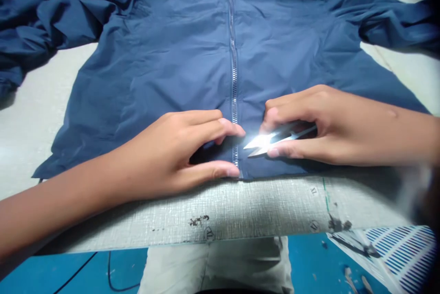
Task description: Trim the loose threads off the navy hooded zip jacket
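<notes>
A navy blue jacket (pixel 172 69) lies spread on the table, its front zipper (pixel 234 78) closed and running down the middle to the hem. My left hand (pixel 192 147) rests on the jacket's lower edge, thumb and fingertips touching either side of the zipper's bottom end, with a gap between them. In my right hand (pixel 309 124) is a pair of thread snips (pixel 264 141), held low over the cloth just right of the zipper. The two blades point left and stand slightly apart, with a bright glare on the metal.
The pale, textured table (pixel 247 207) has dark stains and small printed marks along its front edge. More dark blue fabric (pixel 27 23) is bunched at the far left. Below are a blue floor (pixel 113 266), a black cable and a white slatted plastic basket (pixel 402 252).
</notes>
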A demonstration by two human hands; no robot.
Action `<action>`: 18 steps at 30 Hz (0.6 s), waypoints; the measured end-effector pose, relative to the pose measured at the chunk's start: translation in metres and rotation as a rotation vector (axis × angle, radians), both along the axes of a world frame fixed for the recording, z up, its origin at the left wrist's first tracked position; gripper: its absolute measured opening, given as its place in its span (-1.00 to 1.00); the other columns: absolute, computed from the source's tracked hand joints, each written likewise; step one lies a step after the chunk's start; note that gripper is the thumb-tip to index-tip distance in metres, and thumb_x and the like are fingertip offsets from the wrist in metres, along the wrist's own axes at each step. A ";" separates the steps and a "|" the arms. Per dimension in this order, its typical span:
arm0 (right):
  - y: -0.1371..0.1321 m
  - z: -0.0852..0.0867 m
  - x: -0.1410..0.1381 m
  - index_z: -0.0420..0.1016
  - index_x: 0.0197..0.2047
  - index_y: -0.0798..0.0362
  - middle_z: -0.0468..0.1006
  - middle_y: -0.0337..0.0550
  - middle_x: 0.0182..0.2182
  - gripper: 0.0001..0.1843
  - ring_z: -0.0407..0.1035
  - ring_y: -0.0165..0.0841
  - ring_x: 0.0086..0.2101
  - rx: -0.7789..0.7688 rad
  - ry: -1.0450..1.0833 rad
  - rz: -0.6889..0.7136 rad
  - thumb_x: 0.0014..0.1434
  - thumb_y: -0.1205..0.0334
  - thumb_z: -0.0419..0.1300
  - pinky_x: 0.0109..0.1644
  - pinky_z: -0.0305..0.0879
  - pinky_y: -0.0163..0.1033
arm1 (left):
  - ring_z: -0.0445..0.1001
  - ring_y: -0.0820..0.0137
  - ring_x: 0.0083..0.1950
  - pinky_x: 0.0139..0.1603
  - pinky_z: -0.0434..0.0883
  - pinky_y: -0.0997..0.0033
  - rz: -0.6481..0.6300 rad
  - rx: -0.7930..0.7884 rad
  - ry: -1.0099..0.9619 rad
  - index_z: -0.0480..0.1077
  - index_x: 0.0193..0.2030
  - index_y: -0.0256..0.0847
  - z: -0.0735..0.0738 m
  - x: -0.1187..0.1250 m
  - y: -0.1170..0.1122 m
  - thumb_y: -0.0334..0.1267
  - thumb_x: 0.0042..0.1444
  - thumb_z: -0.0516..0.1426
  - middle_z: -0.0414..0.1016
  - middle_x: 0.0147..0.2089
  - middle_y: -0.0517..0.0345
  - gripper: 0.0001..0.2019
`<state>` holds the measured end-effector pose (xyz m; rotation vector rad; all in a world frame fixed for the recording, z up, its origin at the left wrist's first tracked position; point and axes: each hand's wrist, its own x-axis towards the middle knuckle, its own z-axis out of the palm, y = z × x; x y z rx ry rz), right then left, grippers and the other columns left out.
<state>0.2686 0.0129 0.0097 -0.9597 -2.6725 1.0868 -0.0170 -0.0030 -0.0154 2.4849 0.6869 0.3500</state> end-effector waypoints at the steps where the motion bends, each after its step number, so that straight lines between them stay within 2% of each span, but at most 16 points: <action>1: -0.001 0.001 -0.001 0.56 -0.23 0.03 0.59 -0.21 -0.31 -0.83 0.37 -0.40 -0.37 0.004 -0.009 0.005 0.34 0.11 0.29 -0.31 0.19 -0.24 | 0.56 0.31 -0.10 -0.12 0.46 0.37 -0.010 -0.014 -0.024 0.49 0.21 -0.18 -0.001 0.000 0.001 -0.06 0.36 0.23 0.57 -0.05 0.03 -0.62; 3: -0.002 0.002 -0.001 0.54 -0.24 0.03 0.58 -0.22 -0.32 -0.88 0.36 -0.41 -0.39 0.009 -0.032 0.009 0.35 0.19 0.27 -0.32 0.18 -0.25 | 0.55 0.34 -0.12 -0.12 0.46 0.38 -0.059 -0.021 -0.053 0.55 0.15 -0.11 -0.004 -0.002 0.004 -0.17 0.38 0.22 0.57 -0.07 0.03 -0.74; 9: -0.004 0.002 0.001 0.52 -0.26 0.02 0.59 -0.23 -0.32 -0.88 0.37 -0.40 -0.38 0.021 -0.037 0.004 0.32 0.20 0.30 -0.33 0.17 -0.24 | 0.49 0.35 -0.21 -0.20 0.41 0.38 -0.159 -0.009 -0.035 0.63 0.02 0.04 -0.001 -0.003 0.007 -0.23 0.36 0.21 0.54 -0.12 0.06 -0.82; 13: -0.004 0.002 0.001 0.52 -0.28 0.02 0.59 -0.25 -0.33 -0.90 0.36 -0.41 -0.38 0.012 -0.029 0.005 0.32 0.25 0.29 -0.32 0.17 -0.24 | 0.53 0.32 -0.20 -0.20 0.42 0.35 -0.169 0.006 -0.038 0.62 0.04 -0.02 0.001 -0.003 0.008 -0.27 0.35 0.22 0.55 -0.12 0.04 -0.80; 18: -0.004 0.002 0.000 0.53 -0.26 0.02 0.58 -0.27 -0.33 -0.93 0.35 -0.43 -0.39 0.018 -0.019 0.002 0.30 0.27 0.32 -0.33 0.15 -0.25 | 0.56 0.31 -0.18 -0.17 0.46 0.36 -0.160 0.053 -0.069 0.56 0.15 -0.19 -0.001 -0.004 0.007 -0.22 0.34 0.25 0.58 -0.12 -0.03 -0.72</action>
